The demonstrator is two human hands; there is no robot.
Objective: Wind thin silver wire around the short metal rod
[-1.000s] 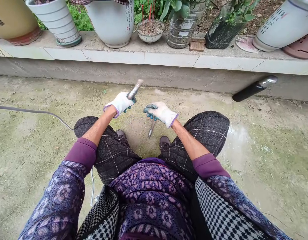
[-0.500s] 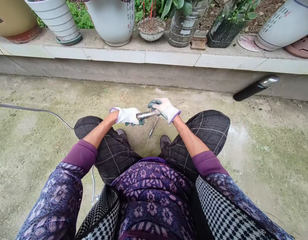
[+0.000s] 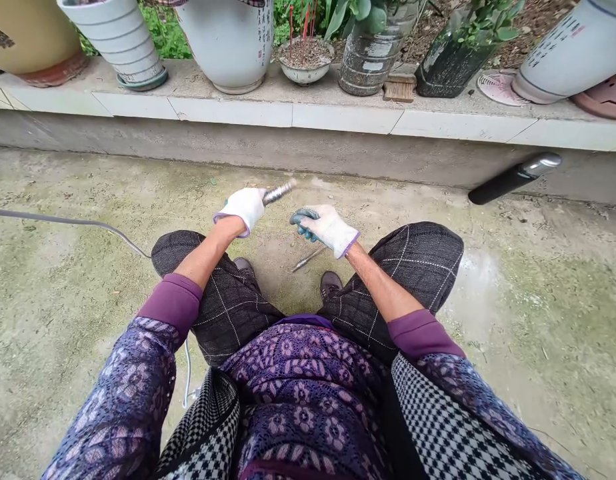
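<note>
My left hand [image 3: 244,207], in a white work glove with a green-blue coated palm, is closed around a ribbed silver metal piece [image 3: 279,193]. Its free end points up and to the right, slightly blurred. My right hand [image 3: 328,227], gloved the same way, has its fingers curled in, a short distance from the left. From beneath it a thin metal rod [image 3: 308,259] sticks out toward the lower left. This rod appears to be in the right hand, though the grip itself is hidden.
Beyond the hands runs a low tiled ledge [image 3: 233,112] with several flowerpots and a small bowl of incense sticks [image 3: 305,61]. A black cylinder with a shiny end [image 3: 513,179] leans against its wall. A grey cable [image 3: 88,221] crosses the concrete floor at left.
The hands have come apart. My left hand has swung the ribbed metal piece up and away from the right fingers. The thin rod under my right hand has turned to a flatter angle.
</note>
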